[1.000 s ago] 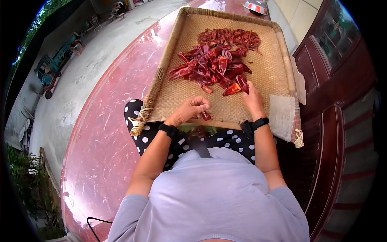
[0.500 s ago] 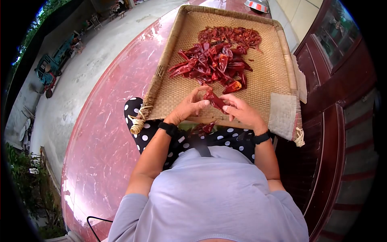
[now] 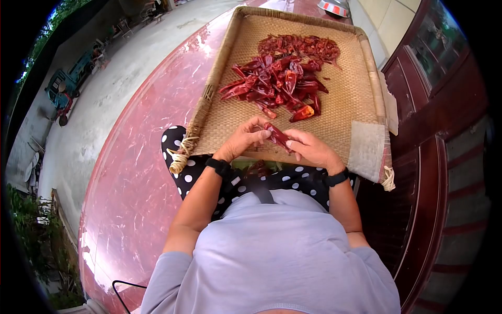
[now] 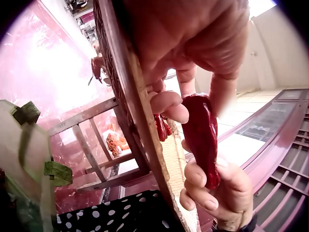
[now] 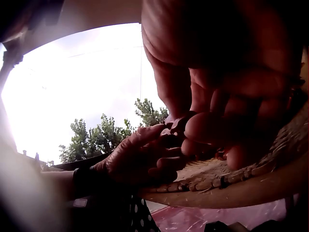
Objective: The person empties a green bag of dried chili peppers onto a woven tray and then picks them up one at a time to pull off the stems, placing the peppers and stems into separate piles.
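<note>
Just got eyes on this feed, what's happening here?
A person sits at a large woven tray, holding one dried red chili between both hands near its front edge. The left hand pinches one end and the right hand the other. On the tray, a pile of larger red chilies lies in front of a heap of smaller red pieces toward the far end.
</note>
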A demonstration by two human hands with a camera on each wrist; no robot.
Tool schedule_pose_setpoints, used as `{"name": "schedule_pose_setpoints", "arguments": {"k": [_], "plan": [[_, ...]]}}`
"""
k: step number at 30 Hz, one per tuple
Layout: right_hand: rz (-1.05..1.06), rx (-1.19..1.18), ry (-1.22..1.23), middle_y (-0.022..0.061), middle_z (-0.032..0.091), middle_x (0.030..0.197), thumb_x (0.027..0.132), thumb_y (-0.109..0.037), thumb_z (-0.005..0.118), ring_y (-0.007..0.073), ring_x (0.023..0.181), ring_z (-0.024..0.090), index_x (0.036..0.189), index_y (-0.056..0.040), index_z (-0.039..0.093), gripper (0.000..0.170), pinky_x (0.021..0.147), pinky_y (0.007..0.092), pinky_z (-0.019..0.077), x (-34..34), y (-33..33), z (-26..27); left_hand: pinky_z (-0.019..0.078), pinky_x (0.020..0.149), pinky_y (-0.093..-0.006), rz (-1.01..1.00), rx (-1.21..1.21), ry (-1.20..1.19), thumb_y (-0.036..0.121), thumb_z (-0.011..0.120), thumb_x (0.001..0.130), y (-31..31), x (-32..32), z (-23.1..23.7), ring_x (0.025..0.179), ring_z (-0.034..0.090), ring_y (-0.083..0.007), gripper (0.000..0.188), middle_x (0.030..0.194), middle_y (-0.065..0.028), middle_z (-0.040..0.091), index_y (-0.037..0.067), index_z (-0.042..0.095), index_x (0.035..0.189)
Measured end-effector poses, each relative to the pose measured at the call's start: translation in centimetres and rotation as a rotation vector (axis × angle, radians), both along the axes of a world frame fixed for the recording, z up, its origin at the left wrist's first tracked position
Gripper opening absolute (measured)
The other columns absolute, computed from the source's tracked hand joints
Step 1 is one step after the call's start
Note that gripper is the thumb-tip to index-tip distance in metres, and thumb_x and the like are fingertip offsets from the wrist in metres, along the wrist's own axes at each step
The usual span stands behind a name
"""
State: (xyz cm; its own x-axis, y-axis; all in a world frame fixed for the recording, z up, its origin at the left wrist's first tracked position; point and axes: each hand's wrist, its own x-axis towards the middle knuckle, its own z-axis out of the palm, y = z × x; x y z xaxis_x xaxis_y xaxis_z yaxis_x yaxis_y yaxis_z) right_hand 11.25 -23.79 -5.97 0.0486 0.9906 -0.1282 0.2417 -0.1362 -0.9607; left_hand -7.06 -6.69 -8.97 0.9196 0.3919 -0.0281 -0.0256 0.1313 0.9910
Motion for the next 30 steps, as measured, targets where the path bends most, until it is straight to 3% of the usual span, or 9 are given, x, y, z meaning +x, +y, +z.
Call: {"name": "schedule_pose_setpoints", "arguments": {"k": [2, 5, 6, 9, 17, 22, 28, 30], "plan": [[0.012, -0.035, -0.012, 0.0024, 0.058, 0.098, 0.1, -0.02, 0.054, 0.0079, 0.071, 0.055, 0.124, 0.0, 0.057, 0.032, 0.064, 0.0224, 0.0476, 0.6, 0.2, 0.2, 0.0429, 0.07, -0.0212, 0.007, -0.006, 0.034, 0.023, 0.069, 0.092, 0.4, 0.1, -0.5, 0.078, 0.053, -0.0065, 0.023, 0.094, 0.0022, 0.062, 0.008, 0.06, 0.107], [-0.316, 0.095, -0.218, 0.0129, 0.062, 0.104, 0.096, -0.022, 0.059, 0.0198, 0.082, 0.063, 0.116, -0.001, 0.062, 0.029, 0.073, 0.0317, 0.0526, 1.0, 0.6, 0.7, 0.0452, 0.075, -0.0222, 0.001, -0.003, 0.07, 0.024, 0.068, 0.092, 0.2, -0.1, -0.1, 0.082, 0.056, -0.0072, 0.024, 0.093, 0.0009, 0.063, 0.007, 0.06, 0.107], [-0.346, 0.257, -0.561, 0.0188, 0.059, 0.117, 0.093, -0.019, 0.061, 0.0324, 0.102, 0.062, 0.117, -0.0019, 0.06, 0.029, 0.088, 0.0387, 0.0507, 2.1, 0.9, -0.2, 0.0457, 0.076, -0.0228, -0.021, 0.012, 0.052, 0.024, 0.068, 0.091, 0.1, -0.1, -0.1, 0.083, 0.057, -0.0079, 0.024, 0.093, 0.0005, 0.064, 0.006, 0.061, 0.107], [-0.444, 0.346, -0.833, 0.0188, 0.056, 0.122, 0.09, -0.017, 0.062, 0.039, 0.112, 0.056, 0.118, -0.0028, 0.058, 0.031, 0.096, 0.0427, 0.0462, 4.1, 2.0, -1.1, 0.0468, 0.08, -0.0245, -0.082, 0.076, 0.019, 0.024, 0.067, 0.09, -0.2, -0.3, 0.5, 0.087, 0.058, -0.0099, 0.025, 0.094, -0.0005, 0.064, 0.004, 0.063, 0.105], [-0.442, 0.05, -0.987, 0.0157, 0.059, 0.116, 0.086, -0.012, 0.065, 0.0376, 0.105, 0.061, 0.116, -0.0067, 0.059, 0.031, 0.088, 0.0473, 0.0491, 5.2, 3.6, -1.3, 0.0461, 0.079, -0.0241, -0.245, 0.143, -0.035, 0.027, 0.062, 0.09, 0.4, 0.1, 0.1, 0.085, 0.058, -0.0107, 0.025, 0.09, -0.0017, 0.064, 0.003, 0.065, 0.097], [-0.403, 0.008, -0.912, 0.0136, 0.062, 0.106, 0.083, -0.014, 0.067, 0.0365, 0.097, 0.062, 0.103, -0.009, 0.061, 0.021, 0.079, 0.0482, 0.0492, 5.6, 3.0, -1.2, 0.0424, 0.071, -0.0206, -0.136, -0.017, 0.033, 0.023, 0.061, 0.093, 0.5, 0.0, -0.5, 0.08, 0.055, -0.0062, 0.019, 0.087, 0.0003, 0.064, 0.006, 0.064, 0.099], [-0.672, -0.031, -0.973, 0.0115, 0.066, 0.09, 0.083, -0.016, 0.066, 0.0356, 0.089, 0.064, 0.094, -0.0086, 0.061, 0.014, 0.074, 0.046, 0.0488, 4.7, 1.1, 0.1, 0.0411, 0.066, -0.0188, -0.081, -0.063, 0.008, 0.018, 0.064, 0.094, 0.7, 0.0, -1.5, 0.078, 0.054, -0.0046, 0.017, 0.086, 0.0019, 0.062, 0.006, 0.062, 0.107], [-0.636, -0.01, -0.883, 0.011, 0.067, 0.087, 0.083, -0.015, 0.065, 0.0345, 0.085, 0.065, 0.093, -0.0081, 0.062, 0.013, 0.073, 0.0447, 0.0492, 4.3, 0.6, 1.1, 0.0411, 0.065, -0.0187, -0.07, -0.046, -0.01, 0.018, 0.065, 0.094, 0.9, 0.3, -1.0, 0.077, 0.054, -0.0046, 0.018, 0.086, 0.0022, 0.062, 0.006, 0.062, 0.107]]}}
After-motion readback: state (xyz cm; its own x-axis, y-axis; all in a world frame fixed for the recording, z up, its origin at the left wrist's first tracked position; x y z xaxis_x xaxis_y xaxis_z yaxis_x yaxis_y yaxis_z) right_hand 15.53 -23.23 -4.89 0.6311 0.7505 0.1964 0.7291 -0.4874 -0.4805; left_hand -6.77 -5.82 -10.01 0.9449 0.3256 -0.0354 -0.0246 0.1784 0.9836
